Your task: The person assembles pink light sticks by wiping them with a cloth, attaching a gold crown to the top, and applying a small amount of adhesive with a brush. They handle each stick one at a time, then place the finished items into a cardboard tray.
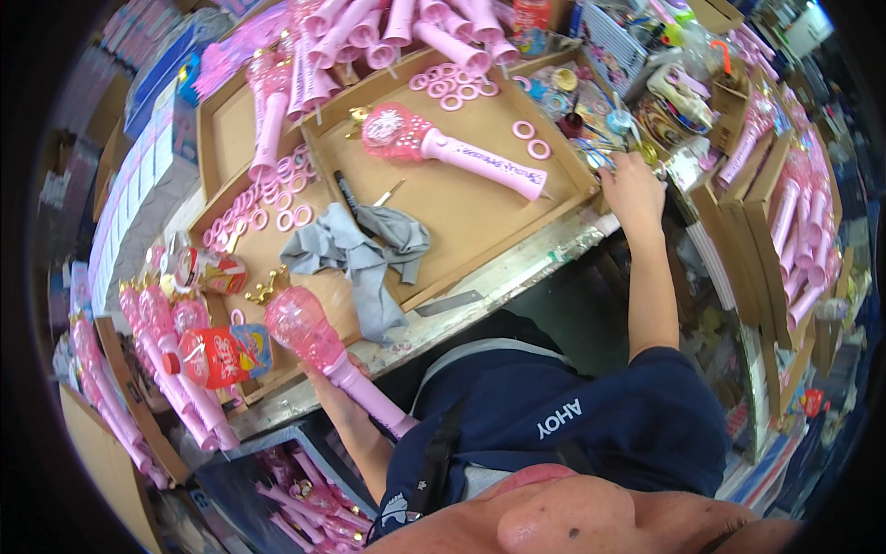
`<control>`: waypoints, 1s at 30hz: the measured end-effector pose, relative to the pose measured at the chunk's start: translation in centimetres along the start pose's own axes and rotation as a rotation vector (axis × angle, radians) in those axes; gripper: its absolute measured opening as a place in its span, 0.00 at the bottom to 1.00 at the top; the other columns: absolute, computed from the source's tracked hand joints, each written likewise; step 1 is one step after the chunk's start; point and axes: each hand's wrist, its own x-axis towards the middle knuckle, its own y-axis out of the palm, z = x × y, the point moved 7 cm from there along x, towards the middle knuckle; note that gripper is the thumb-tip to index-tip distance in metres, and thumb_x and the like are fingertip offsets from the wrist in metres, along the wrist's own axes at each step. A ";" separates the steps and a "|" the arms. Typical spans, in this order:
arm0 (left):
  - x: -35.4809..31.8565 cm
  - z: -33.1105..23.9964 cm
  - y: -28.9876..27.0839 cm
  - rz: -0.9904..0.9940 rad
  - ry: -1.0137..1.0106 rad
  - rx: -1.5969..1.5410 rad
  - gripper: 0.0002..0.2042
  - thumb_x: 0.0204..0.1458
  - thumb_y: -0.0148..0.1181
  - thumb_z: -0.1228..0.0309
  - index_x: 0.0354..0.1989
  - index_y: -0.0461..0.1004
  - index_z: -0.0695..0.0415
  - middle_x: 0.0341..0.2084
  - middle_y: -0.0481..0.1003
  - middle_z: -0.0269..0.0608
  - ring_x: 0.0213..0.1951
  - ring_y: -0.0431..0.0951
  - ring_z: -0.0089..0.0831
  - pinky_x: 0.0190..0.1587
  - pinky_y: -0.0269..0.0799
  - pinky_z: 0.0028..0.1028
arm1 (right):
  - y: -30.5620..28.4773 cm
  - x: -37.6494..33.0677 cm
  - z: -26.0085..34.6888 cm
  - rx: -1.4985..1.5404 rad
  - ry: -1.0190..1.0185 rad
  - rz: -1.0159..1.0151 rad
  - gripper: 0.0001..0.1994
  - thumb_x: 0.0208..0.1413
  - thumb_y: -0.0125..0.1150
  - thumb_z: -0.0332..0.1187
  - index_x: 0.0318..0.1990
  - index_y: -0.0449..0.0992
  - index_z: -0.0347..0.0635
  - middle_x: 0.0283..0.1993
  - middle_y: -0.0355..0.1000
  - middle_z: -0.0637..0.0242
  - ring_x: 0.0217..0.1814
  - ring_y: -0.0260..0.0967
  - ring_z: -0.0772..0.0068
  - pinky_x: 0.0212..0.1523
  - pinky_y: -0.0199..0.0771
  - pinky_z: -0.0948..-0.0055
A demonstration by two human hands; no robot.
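A pink toy wand [346, 365] with a clear pink head and a gold crown is in my left hand [334, 390], which closes round it near the base of the head. The wand's handle slants down toward my body. At the far right, my right hand [635, 189] reaches over the edge of a tray of small parts, beside blue-handled scissors [602, 148]. Its fingers are bent inward and their tips are partly hidden. Another pink wand [443, 152] lies in the cardboard tray [489, 235]. A grey cloth [355, 249] and a black marker [345, 189] lie left of it.
Pink rings [452, 85] lie in groups in the trays. Many pink handles [397, 28] are heaped at the back. A red drink bottle [221, 355] and a can [210, 270] stand at left. Boxes of wands [803, 222] flank the bench; a dark bin [314, 462] with wands is below.
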 end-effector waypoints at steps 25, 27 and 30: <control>0.7 -7.2 17.9 0.385 0.405 -0.120 0.34 0.63 0.46 0.73 0.70 0.32 0.45 0.55 0.62 0.47 0.46 0.72 0.32 0.46 0.74 0.33 | -2.2 -11.5 23.3 1.529 -0.644 0.839 0.44 0.48 0.68 0.32 0.68 0.46 0.35 0.62 0.57 0.43 0.69 0.53 0.50 0.65 0.56 0.59; -0.3 -7.2 21.0 0.556 0.524 -0.073 0.34 0.61 0.48 0.75 0.70 0.35 0.52 0.58 0.60 0.48 0.57 0.64 0.37 0.59 0.62 0.35 | -3.8 -10.4 22.1 1.199 -0.712 0.433 0.43 0.48 0.65 0.29 0.68 0.45 0.34 0.60 0.59 0.45 0.65 0.59 0.50 0.62 0.62 0.58; -0.5 -5.5 24.3 0.758 0.723 0.364 0.28 0.57 0.52 0.75 0.66 0.50 0.58 0.60 0.60 0.50 0.62 0.60 0.46 0.65 0.53 0.41 | -1.0 -5.7 18.4 1.431 -0.191 0.555 0.39 0.47 0.62 0.26 0.67 0.48 0.33 0.57 0.63 0.46 0.60 0.64 0.50 0.57 0.66 0.60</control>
